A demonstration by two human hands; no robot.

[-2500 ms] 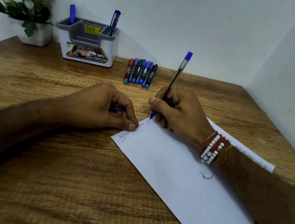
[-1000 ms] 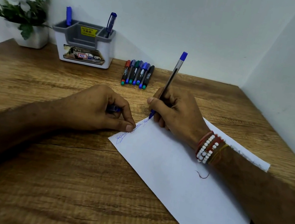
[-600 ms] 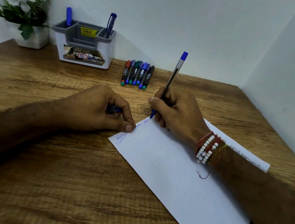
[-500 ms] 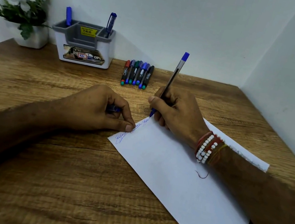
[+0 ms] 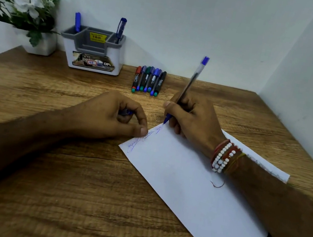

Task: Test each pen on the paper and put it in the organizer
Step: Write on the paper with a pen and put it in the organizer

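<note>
The thin paper (image 5: 197, 188) looks flimsy; the left hand (image 5: 109, 118) pins its corner, fingers curled around a blue cap (image 5: 125, 112). The right hand (image 5: 190, 120) pinches the light, stiff pen (image 5: 188, 84) low, tip on the sheet. Beyond, the organizer (image 5: 94, 51) waits.

Blue-capped clear pen (image 5: 192, 78), white paper (image 5: 191, 187), wood-grain brown table (image 5: 54, 194).

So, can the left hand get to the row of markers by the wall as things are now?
Probably not at once: the left hand is closed around a pen cap and pins the paper. The table before the markers is bare.
</note>
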